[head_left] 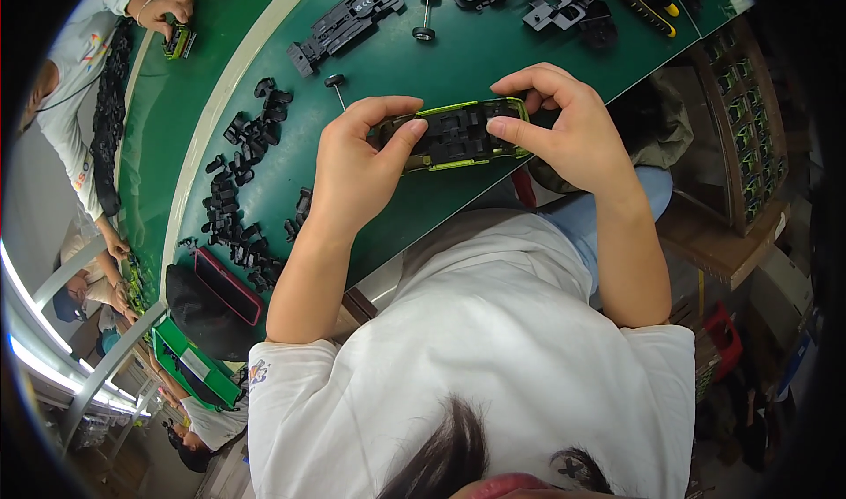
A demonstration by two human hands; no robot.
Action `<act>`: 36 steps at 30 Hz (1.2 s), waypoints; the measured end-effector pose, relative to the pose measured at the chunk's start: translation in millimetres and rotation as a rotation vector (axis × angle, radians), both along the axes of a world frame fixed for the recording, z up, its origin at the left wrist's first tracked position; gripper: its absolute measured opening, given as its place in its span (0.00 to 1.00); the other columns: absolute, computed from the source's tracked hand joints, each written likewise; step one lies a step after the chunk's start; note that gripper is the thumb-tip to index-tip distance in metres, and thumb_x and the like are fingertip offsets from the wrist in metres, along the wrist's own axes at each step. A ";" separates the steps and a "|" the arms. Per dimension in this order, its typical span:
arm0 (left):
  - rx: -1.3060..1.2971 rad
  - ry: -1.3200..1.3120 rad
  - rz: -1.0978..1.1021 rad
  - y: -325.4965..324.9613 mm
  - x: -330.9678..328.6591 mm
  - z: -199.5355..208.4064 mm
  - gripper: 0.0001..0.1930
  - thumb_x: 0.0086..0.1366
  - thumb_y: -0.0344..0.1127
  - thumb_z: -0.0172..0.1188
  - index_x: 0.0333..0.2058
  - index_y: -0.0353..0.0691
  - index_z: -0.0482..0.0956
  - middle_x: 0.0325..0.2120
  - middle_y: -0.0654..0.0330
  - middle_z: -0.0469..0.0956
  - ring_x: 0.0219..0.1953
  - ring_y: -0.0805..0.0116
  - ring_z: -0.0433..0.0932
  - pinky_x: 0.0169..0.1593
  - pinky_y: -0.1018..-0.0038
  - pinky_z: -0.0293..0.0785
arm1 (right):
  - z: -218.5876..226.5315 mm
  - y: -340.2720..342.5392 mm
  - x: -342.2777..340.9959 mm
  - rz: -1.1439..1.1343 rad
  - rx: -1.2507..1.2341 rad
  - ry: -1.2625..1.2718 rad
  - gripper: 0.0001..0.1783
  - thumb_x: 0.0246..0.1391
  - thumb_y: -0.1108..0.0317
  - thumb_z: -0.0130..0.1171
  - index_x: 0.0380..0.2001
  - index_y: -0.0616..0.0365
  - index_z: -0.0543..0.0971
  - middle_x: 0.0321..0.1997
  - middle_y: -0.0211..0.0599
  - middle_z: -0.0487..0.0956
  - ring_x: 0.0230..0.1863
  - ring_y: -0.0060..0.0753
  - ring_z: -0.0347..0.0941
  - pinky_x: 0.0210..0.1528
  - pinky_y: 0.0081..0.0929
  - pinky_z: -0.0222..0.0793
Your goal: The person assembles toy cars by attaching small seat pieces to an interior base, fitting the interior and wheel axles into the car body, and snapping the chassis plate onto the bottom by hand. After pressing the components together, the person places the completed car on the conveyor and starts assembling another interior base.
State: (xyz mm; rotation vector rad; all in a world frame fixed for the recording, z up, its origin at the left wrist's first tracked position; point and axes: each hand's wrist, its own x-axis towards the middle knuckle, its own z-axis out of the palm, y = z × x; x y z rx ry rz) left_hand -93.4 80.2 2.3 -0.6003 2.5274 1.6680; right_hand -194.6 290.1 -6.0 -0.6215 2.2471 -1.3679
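Between my two hands is a lime-green toy car body (458, 136), its black seat insert showing. My left hand (361, 160) grips the car's left end, thumb pressing on the inside edge. At the other end, my right hand (573, 133) pinches the body with its thumb on the black insert. Beyond them on the green table lie a dark grey toy car chassis (348, 27), a wheel axle with two wheels (426, 14) and another axle (340, 93), partly hidden by my left hand. Small black seat parts (231, 204) are scattered to the left.
More black chassis parts (555, 5) and yellow-black pliers (641, 7) lie at the far right. A red-edged phone (227, 286) sits beside a black cloth item (198, 314). Trays of green pieces (749, 137) stand at right. Across the line, a co-worker's hand (163, 10) holds a green toy car.
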 end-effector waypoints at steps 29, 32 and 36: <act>-0.262 0.440 0.176 -15.3 60.0 34.4 0.10 0.61 0.28 0.65 0.41 0.34 0.81 0.42 0.56 0.78 0.44 0.68 0.78 0.47 0.75 0.78 | 160.0 46.8 64.1 0.381 -0.620 1.028 0.14 0.49 0.73 0.67 0.37 0.45 0.76 0.27 0.32 0.71 0.19 0.27 0.60 0.18 0.25 0.52; -0.213 0.481 0.118 -1.4 61.8 40.4 0.09 0.60 0.28 0.65 0.40 0.34 0.81 0.42 0.56 0.78 0.44 0.68 0.78 0.47 0.75 0.78 | 186.0 69.6 81.8 0.319 -0.444 1.167 0.11 0.54 0.70 0.63 0.32 0.53 0.68 0.27 0.30 0.68 0.19 0.26 0.56 0.19 0.27 0.49; -0.181 0.460 0.111 1.9 77.4 32.8 0.10 0.60 0.28 0.65 0.40 0.33 0.81 0.41 0.56 0.78 0.44 0.68 0.78 0.46 0.75 0.77 | 207.0 107.4 98.7 0.369 -0.181 0.741 0.06 0.61 0.72 0.52 0.36 0.51 0.65 0.29 0.35 0.66 0.19 0.26 0.53 0.19 0.25 0.47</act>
